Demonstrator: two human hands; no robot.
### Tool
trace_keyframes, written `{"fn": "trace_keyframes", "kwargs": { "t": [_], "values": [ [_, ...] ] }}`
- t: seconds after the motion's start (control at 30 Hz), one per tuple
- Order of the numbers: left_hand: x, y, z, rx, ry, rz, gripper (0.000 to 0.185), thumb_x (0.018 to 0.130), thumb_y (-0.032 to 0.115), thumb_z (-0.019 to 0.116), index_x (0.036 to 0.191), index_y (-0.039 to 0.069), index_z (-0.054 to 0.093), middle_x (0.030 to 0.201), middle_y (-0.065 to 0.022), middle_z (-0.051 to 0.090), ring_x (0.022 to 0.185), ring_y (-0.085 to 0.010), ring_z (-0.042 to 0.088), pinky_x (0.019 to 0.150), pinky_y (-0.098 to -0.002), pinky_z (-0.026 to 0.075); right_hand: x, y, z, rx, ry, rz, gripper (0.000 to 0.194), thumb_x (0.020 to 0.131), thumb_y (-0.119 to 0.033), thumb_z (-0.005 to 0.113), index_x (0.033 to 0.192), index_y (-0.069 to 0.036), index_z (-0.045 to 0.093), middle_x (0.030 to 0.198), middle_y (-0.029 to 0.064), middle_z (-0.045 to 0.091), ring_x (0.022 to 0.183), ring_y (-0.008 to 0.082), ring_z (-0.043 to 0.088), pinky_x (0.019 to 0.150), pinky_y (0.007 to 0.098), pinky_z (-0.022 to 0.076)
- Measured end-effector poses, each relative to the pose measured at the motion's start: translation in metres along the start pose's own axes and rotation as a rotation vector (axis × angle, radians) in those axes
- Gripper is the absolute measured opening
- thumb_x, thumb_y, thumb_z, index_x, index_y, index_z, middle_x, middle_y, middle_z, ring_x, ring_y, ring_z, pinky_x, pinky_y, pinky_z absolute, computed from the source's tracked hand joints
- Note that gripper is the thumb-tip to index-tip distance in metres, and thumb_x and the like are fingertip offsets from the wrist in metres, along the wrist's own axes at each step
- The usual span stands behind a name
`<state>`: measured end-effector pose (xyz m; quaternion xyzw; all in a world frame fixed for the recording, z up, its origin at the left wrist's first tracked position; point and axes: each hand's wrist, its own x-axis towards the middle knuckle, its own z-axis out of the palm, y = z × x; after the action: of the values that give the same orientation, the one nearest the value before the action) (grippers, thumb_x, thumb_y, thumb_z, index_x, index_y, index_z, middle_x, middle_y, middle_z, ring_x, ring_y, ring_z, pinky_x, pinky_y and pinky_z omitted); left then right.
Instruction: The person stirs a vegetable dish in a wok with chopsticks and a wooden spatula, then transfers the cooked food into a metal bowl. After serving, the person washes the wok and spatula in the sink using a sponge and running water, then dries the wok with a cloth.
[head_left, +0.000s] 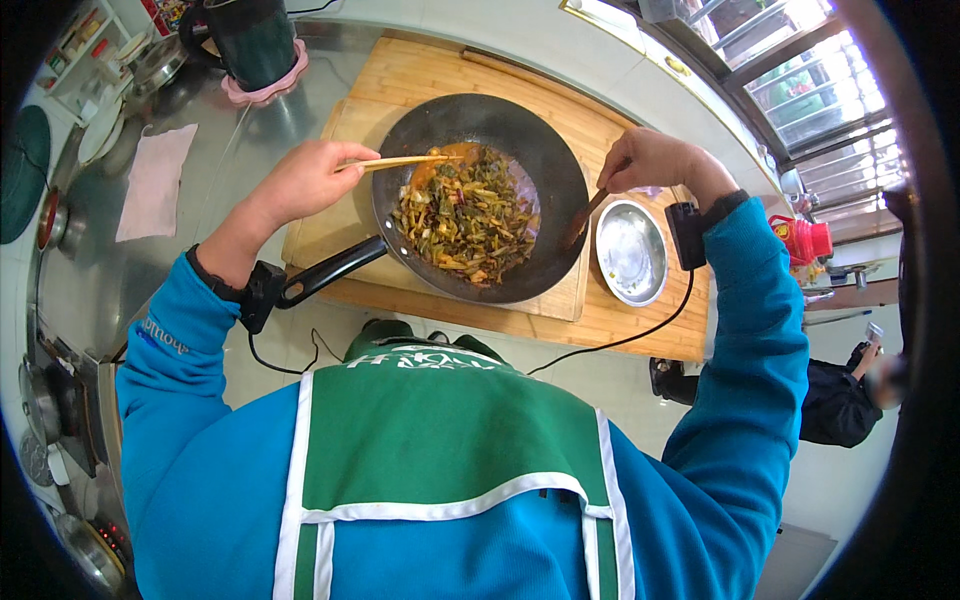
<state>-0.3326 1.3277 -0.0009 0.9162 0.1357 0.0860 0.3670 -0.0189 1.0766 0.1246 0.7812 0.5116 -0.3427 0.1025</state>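
Observation:
A black wok (556, 172) with a long black handle stands on wooden cutting boards, the handle pointing to the lower left. Chopped leafy vegetables (465, 217) and some orange-brown sauce lie inside it. My left hand (319, 176) holds light wooden chopsticks (405, 161), whose tips reach over the food at the wok's far side. Near the wok's right rim, my right hand (645, 166) grips the handle of a dark brown spatula (583, 219), its lower end inside the wok against the wall. Just right of the wok sits an oval-looking metal bowl (631, 253) with small food remains.
A dark pitcher (251, 45) stands on a pink coaster at the back left, with a pink cloth (157, 182) on the metal counter. A red thermos (802, 238) is at the right. Cables hang from both wrist devices. Another person (840, 401) is at the far right.

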Motion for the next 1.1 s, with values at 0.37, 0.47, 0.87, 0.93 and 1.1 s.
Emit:
{"fn": "trace_keyframes", "kwargs": {
  "t": [0.37,0.47,0.87,0.93,1.1],
  "values": [
    [-0.01,0.007,-0.002,0.056,-0.06,-0.128,0.03,0.087,0.013,0.052,0.113,0.004,0.063,0.092,-0.0157,0.068,0.084,-0.0221,0.065,0.076,-0.0331,0.049,0.011,-0.031,0.072,0.451,-0.004,-0.277,0.024,0.083,-0.019,0.065,0.099,-0.003,0.072,0.088,0.0058,0.072,0.08,0.0115,0.063,0.081,0.0246,0.0491],
    [-0.008,0.002,0.0,0.065,-0.01,-0.075,0.03,0.086,0.017,0.052,0.111,0.007,0.065,0.079,-0.0152,0.064,0.071,-0.0259,0.061,0.065,-0.0362,0.046,-0.002,-0.021,0.065,0.428,-0.003,-0.317,0.022,0.084,-0.014,0.065,0.101,0.0,0.07,0.091,0.0082,0.071,0.083,0.0106,0.063,0.078,0.0237,0.0492],
    [-0.002,0.004,0.002,-0.001,-0.029,-0.096,0.03,0.086,0.017,0.054,0.111,0.004,0.064,0.081,-0.0133,0.066,0.072,-0.0184,0.061,0.068,-0.0325,0.048,0.029,-0.064,0.139,0.759,0.38,-0.301,0.025,0.087,-0.019,0.063,0.098,0.002,0.069,0.082,0.0093,0.07,0.075,0.0102,0.061,0.07,0.0258,0.0504],
    [-0.001,0.006,0.001,0.008,-0.054,-0.121,0.03,0.087,0.016,0.054,0.113,0.003,0.063,0.084,-0.0127,0.067,0.075,-0.0154,0.06,0.072,-0.0313,0.048,0.032,-0.076,0.147,0.741,0.502,-0.219,0.025,0.087,-0.018,0.063,0.099,0.003,0.068,0.08,0.0109,0.069,0.073,0.0105,0.062,0.068,0.0273,0.0507],
    [0.0,0.005,-0.003,0.028,-0.031,-0.098,0.03,0.087,0.016,0.054,0.113,0.004,0.063,0.082,-0.0126,0.067,0.074,-0.0152,0.06,0.071,-0.0313,0.048,-0.004,-0.074,0.139,0.664,0.486,-0.317,0.019,0.087,-0.013,0.063,0.099,0.001,0.068,0.076,0.0125,0.067,0.067,0.0119,0.062,0.062,0.026,0.0495]
  ]
}}
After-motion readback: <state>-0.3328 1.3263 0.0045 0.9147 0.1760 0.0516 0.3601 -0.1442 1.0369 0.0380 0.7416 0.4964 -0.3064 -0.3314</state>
